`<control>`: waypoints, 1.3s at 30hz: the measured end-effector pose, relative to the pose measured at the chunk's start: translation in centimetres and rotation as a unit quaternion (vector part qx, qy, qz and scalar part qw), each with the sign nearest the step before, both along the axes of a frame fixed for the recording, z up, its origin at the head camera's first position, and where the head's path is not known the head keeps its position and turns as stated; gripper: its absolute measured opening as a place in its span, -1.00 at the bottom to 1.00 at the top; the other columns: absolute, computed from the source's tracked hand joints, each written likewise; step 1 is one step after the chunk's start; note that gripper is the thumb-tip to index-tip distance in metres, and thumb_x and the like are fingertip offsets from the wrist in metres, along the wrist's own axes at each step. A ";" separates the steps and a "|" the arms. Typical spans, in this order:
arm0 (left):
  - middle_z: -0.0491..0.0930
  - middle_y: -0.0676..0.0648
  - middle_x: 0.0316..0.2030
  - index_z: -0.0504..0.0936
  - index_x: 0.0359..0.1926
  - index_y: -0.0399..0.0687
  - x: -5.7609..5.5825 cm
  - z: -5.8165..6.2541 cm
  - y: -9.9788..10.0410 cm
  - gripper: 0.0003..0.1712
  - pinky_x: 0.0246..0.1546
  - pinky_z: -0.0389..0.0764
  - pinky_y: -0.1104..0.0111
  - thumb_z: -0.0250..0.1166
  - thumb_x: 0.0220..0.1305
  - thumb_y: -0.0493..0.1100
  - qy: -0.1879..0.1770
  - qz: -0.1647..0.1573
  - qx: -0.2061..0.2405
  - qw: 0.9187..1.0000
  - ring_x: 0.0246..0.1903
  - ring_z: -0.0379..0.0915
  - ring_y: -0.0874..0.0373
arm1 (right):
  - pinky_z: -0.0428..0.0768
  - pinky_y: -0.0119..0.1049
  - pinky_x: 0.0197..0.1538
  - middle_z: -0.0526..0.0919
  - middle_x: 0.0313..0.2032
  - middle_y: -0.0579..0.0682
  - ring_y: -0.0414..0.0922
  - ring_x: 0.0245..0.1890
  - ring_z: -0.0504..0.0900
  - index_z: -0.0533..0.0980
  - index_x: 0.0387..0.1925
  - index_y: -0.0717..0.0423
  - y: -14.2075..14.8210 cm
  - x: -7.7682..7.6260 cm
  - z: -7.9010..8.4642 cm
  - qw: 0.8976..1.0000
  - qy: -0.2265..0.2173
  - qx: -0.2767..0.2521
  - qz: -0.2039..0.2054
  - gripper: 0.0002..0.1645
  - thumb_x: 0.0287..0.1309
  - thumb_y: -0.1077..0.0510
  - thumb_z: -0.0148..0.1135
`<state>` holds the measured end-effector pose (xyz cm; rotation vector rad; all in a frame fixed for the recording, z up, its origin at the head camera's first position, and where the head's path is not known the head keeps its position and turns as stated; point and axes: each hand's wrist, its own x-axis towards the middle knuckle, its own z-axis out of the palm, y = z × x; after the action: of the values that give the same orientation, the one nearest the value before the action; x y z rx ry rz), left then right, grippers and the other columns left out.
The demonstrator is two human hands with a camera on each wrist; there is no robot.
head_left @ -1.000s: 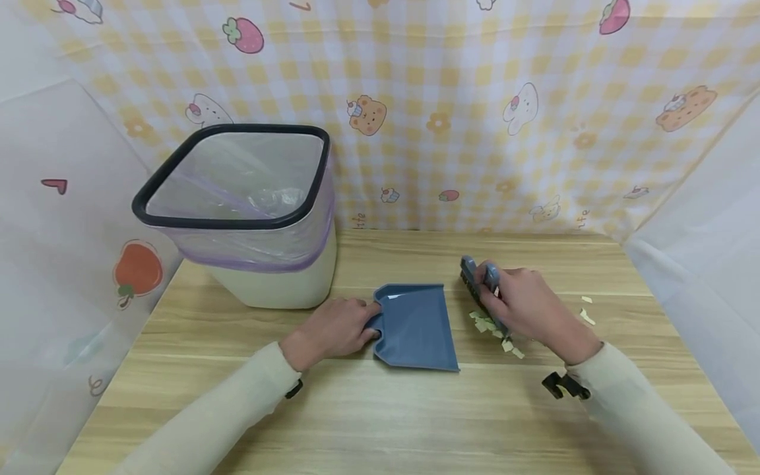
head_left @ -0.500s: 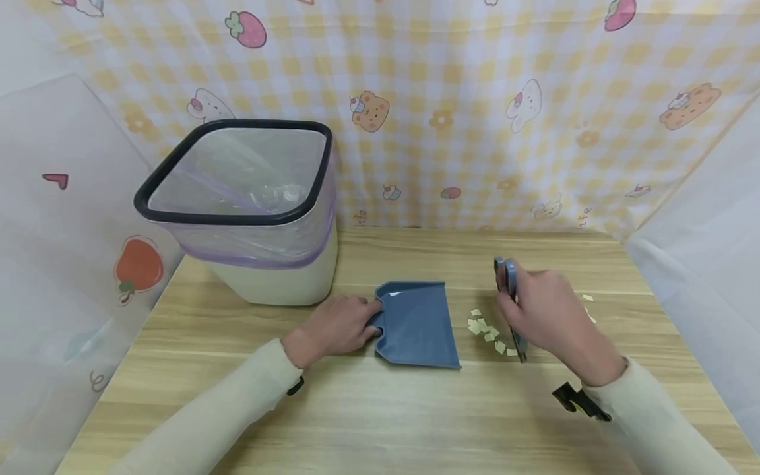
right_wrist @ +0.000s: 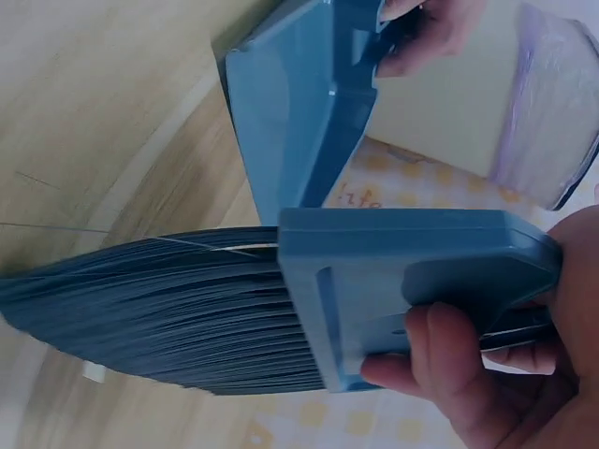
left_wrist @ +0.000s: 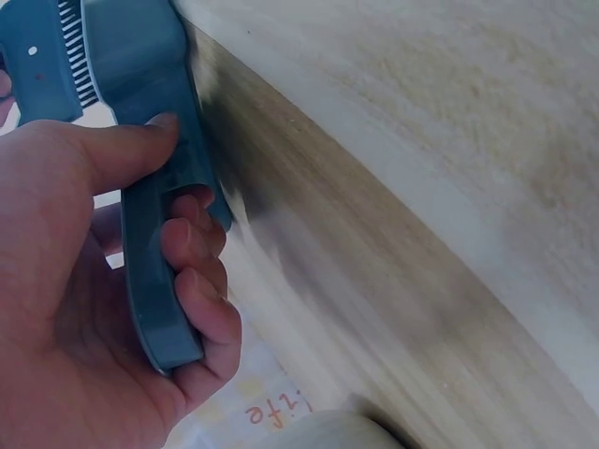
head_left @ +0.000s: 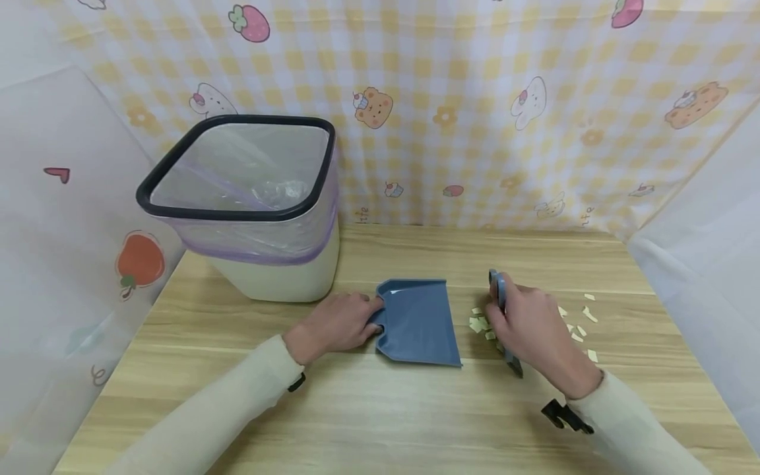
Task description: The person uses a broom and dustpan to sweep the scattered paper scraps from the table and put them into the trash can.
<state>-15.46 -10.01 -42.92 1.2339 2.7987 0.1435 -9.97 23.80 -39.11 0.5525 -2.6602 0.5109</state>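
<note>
My left hand [head_left: 335, 323] grips the handle of a blue-grey dustpan [head_left: 418, 323], which lies on the table with its wide lip facing right. In the left wrist view the thumb presses on top of the dustpan handle [left_wrist: 154, 271] and the fingers curl around it. A matching hand brush [right_wrist: 402, 281] is held in my right hand [head_left: 528, 326], its dark bristles [right_wrist: 168, 309] down at the table. Pale yellow paper scraps [head_left: 477, 324] lie between the dustpan lip and the brush, partly hidden by it. More scraps [head_left: 588, 314] are scattered right of the hand.
A cream bin [head_left: 287, 284] with a black rim and a clear, purple-edged liner stands at the back left, close to the left hand. Behind the wooden table [head_left: 380, 415] hangs a checked yellow curtain [head_left: 439, 79]. White sheeting closes off both sides.
The brush swung right, away from the dustpan, then came back slightly left and nearer to me, over the scraps. Scraps right of the hand have come into sight. Dustpan and left hand stay put.
</note>
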 end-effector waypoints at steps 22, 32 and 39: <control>0.70 -0.08 -0.32 0.72 -0.05 -0.11 -0.3 0.5 0.6 -0.75 -0.37 0.71 0.15 0.44 0.54 -0.01 0.020 -0.013 -0.008 1.000 -0.39 0.70 0.04 | 0.36 -0.34 -0.64 0.50 -0.64 -0.22 -0.38 -0.70 0.33 0.61 -0.20 0.09 -0.9 -1.7 -0.6 0.992 0.005 -0.106 0.064 -0.82 0.19 0.35 0.21; 0.71 -0.09 -0.31 0.72 -0.05 -0.11 -0.3 0.6 0.7 -0.75 -0.35 0.72 0.14 0.44 0.54 -0.01 0.017 -0.014 -0.012 1.000 -0.37 0.71 0.03 | 0.37 -0.36 -0.61 0.55 -0.60 -0.20 -0.38 -0.67 0.34 0.64 -0.20 0.11 -3.0 -2.6 -0.8 0.986 0.010 -0.132 0.103 -0.81 0.19 0.35 0.20; 0.71 -0.10 -0.30 0.72 -0.04 -0.12 -0.4 0.5 0.7 -0.75 -0.33 0.72 0.13 0.44 0.54 -0.02 0.009 -0.009 -0.014 1.000 -0.35 0.71 0.03 | 0.36 -0.39 -0.63 0.51 -0.59 -0.21 -0.39 -0.68 0.33 0.64 -0.16 0.14 -4.2 -3.5 -0.5 0.978 -0.014 -0.157 0.139 -0.84 0.30 0.35 0.19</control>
<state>-15.87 -9.35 -42.45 1.2606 2.7942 0.0916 -13.46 19.61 -39.58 0.8248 -2.4676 1.0042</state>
